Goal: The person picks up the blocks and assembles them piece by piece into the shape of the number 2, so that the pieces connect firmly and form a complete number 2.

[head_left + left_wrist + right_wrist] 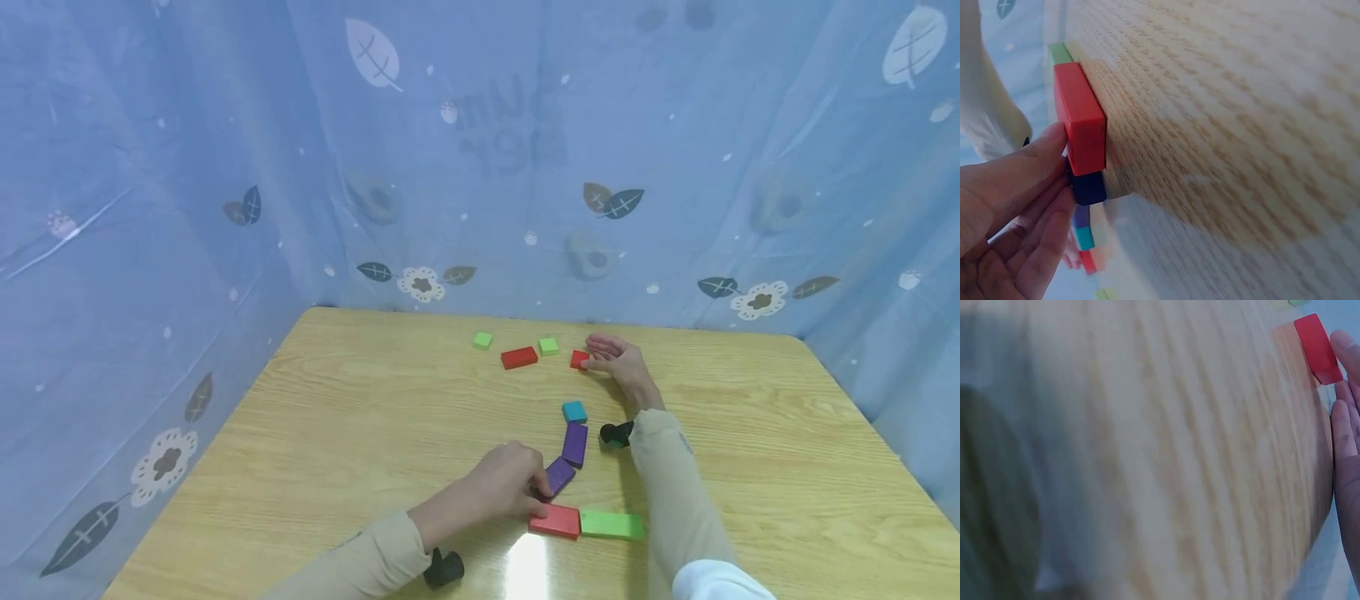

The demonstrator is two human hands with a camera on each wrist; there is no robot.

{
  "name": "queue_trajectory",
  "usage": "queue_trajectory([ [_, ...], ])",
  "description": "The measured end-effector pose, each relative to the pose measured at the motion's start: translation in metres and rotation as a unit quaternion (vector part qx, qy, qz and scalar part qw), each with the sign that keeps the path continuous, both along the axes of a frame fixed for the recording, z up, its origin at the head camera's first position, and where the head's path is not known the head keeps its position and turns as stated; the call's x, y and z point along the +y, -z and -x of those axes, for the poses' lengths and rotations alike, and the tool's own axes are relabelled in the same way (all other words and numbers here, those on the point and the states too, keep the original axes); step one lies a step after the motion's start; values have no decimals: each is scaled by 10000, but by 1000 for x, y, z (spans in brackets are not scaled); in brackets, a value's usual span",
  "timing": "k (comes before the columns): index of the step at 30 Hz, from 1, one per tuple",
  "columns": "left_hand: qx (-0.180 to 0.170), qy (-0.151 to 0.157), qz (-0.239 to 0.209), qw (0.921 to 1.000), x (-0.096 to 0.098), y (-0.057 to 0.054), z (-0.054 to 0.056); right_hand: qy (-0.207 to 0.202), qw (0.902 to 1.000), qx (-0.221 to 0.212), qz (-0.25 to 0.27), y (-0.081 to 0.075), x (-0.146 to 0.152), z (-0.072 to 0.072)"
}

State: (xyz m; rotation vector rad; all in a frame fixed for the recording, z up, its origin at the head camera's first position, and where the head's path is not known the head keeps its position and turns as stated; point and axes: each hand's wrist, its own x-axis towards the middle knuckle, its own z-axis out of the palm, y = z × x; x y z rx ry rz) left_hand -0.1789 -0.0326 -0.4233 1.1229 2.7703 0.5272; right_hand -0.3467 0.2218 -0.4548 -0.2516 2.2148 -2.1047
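Note:
My left hand (506, 483) is low over the middle of the table. Its thumb lies against the red block (1085, 125), its fingers around a dark blue block (1088, 189) just beside it, mostly covered in the head view. Two purple blocks (575, 445) and a blue block (574, 412) curve away from there, while a light green block (611, 525) continues the row from the red one. Farther back, my right hand (618, 362) has fairly straight fingers beside a small red block (579, 359). One digit is at this block (1318, 350).
Toward the back edge lie a longer red block (519, 358) and two small green blocks, one left (482, 340) and one right (548, 346) of it. A blue patterned curtain (525, 208) hangs behind the wooden table (337, 417). Black devices (444, 569) sit at both wrists.

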Motion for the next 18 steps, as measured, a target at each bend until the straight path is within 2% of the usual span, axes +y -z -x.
queue_trajectory([
  [4, 69, 70, -42, 9999, -1, 1, -1, -40, 9999, 86, -133, 3, -1, -2],
  [8, 108, 220, 3, 9997, 0, 4, -3, 10, 9993, 210, -295, 6, 2, -13],
  [11, 137, 238, 25, 9996, 0, 4, -4, 32, 9992, 392, -77, 8, 4, -19],
  [15, 196, 102, 22, 9998, -1, 3, -4, 70, 9983, 570, 93, 8, 3, -16],
  [18, 213, 38, -34, 9998, -2, 2, -3, 285, 9984, 468, -120, 4, 1, -10],
])
